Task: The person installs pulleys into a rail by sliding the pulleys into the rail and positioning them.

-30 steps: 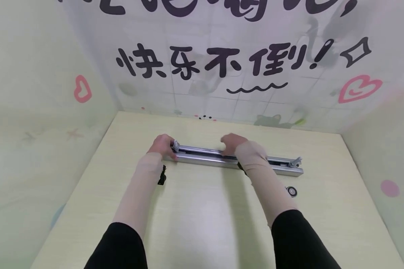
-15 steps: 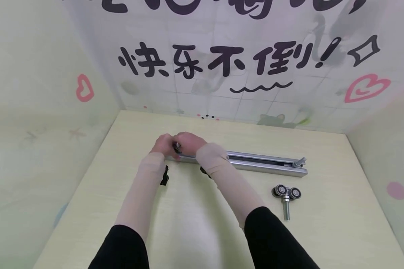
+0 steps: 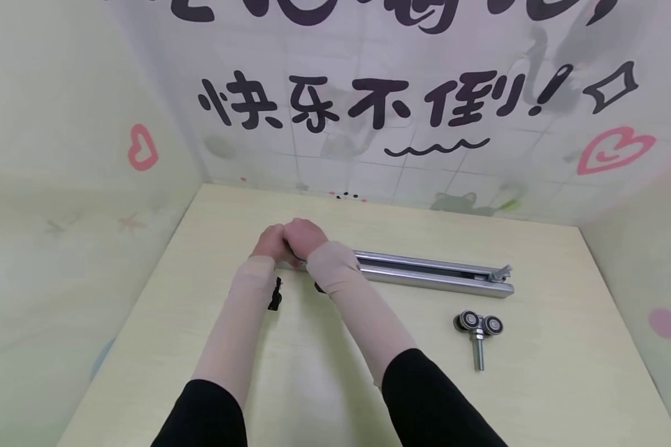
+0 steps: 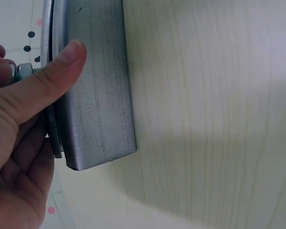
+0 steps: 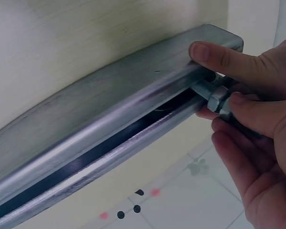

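A long silver slotted metal rail (image 3: 425, 275) lies across the table, its left end covered by both hands in the head view. My left hand (image 3: 270, 242) grips that end; in the left wrist view its thumb (image 4: 62, 67) lies along the rail's side, with fingers curled behind. Close against it, my right hand (image 3: 304, 236) pinches a threaded bolt with hex nuts (image 5: 214, 99) that sticks out of the slot near the rail's end. One nut (image 4: 25, 71) shows past the left thumb. The bolt's far end is hidden by the right fingers.
A roller trolley with a bolt stem (image 3: 479, 332) lies on the pale table (image 3: 559, 372) in front of the rail's right half. Another bolt-like fitting (image 3: 501, 273) stands in the rail's right end. Printed curtains (image 3: 369, 167) border the back and sides.
My right hand has moved left along the rail to the bolt at the left end and now pinches it. My left hand keeps its grip. The roller trolley has come into full view.
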Motion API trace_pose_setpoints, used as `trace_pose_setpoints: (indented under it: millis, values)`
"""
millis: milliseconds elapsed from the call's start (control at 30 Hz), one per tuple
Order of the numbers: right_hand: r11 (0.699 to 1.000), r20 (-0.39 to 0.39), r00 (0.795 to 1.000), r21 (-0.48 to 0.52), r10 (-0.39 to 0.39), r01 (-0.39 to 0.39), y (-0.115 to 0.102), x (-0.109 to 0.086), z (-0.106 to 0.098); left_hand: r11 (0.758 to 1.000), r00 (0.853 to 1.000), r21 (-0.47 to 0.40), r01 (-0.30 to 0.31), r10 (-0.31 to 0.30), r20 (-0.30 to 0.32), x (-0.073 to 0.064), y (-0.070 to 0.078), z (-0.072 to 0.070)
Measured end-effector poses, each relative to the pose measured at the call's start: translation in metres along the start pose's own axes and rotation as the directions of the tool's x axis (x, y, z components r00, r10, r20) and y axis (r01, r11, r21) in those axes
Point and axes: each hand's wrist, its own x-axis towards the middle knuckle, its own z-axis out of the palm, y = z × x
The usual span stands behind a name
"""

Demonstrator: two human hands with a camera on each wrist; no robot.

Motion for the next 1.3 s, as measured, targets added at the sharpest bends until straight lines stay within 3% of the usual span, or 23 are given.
trace_pose_setpoints:
  millis: [200, 467, 800, 1300]
  values:
    - [0.999, -0.004, 0.999, -0.001, 0.05, -0.05, -0.004, 0.003, -0.003, 0.999, 0.999, -0.003, 0.036, -0.036, 0.014, -0.003, 0.004, -0.002]
    - [0.999, -0.007, 0.999, -0.022, 0.048, -0.049, 0.0, 0.005, -0.001, 1.0, 0.999, 0.004, 0.028, -0.028, 0.018, -0.005, 0.008, -0.004]
    - [0.997, 0.088, 0.994, -0.049, 0.071, -0.067, 0.01, -0.002, -0.008, 0.999, 0.998, 0.044, 0.013, -0.016, 0.065, 0.003, 0.001, 0.002]
    - [0.998, 0.105, 0.994, -0.04, 0.042, -0.038, 0.031, -0.011, -0.008, 1.0, 0.996, -0.002, 0.028, -0.028, 0.079, 0.007, -0.005, 0.003]
